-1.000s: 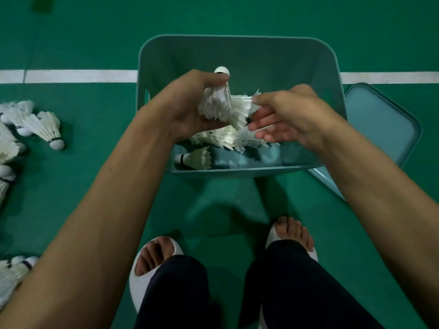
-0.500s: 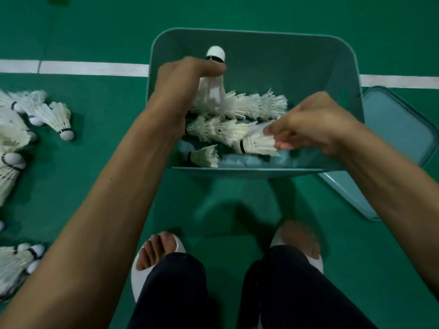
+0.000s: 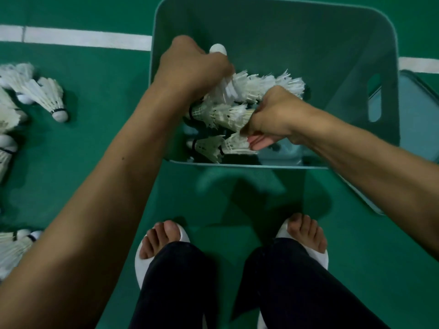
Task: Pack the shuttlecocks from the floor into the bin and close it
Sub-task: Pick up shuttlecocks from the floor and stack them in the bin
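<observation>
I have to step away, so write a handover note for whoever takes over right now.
Left hand: inside the bin, closed on a stack of shuttlecocks, cork end up.
Right hand: also inside the bin, fingers on the shuttlecocks lying there.
Done: several shuttlecocks are already in the bin.
Left: loose shuttlecocks still lie on the floor to the left. Pack those, then fit the lid, which lies on the floor at the bin's right side.
</observation>
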A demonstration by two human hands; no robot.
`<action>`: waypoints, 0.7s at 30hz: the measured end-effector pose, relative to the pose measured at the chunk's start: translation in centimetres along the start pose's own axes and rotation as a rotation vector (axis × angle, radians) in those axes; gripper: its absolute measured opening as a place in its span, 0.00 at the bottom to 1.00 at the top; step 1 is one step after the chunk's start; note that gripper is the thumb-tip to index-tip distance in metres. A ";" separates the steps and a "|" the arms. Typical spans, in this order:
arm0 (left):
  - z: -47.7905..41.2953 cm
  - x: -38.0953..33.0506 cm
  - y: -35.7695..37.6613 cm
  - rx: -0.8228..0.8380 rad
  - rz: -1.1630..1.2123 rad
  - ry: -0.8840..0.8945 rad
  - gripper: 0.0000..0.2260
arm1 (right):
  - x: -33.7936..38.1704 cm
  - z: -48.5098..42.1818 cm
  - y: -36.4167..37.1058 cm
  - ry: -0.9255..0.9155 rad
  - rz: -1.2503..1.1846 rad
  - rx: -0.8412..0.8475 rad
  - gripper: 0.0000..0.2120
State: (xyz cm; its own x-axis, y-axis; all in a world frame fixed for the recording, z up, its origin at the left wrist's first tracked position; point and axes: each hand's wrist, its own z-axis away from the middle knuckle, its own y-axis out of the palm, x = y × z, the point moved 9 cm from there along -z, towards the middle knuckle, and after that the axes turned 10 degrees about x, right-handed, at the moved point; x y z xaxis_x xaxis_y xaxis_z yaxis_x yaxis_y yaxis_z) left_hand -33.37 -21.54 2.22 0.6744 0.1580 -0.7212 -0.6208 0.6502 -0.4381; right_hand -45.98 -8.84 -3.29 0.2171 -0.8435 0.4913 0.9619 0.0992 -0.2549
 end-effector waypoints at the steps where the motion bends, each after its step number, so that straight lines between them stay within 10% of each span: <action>1: -0.4 -0.1 -0.2 -0.014 -0.019 0.006 0.19 | 0.3 -0.3 0.3 0.007 -0.015 -0.001 0.07; 21: 2.2 0.0 2.2 0.149 0.185 0.061 0.14 | 0.5 3.8 -5.9 -0.140 -0.295 -0.013 0.19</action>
State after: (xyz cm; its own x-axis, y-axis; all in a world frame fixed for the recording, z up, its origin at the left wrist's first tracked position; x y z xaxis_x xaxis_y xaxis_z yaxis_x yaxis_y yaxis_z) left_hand -33.84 -18.48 2.40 0.5266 0.2429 -0.8147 -0.6628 0.7174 -0.2145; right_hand -50.89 -7.81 1.63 -0.0493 -0.7538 0.6553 0.9848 -0.1462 -0.0940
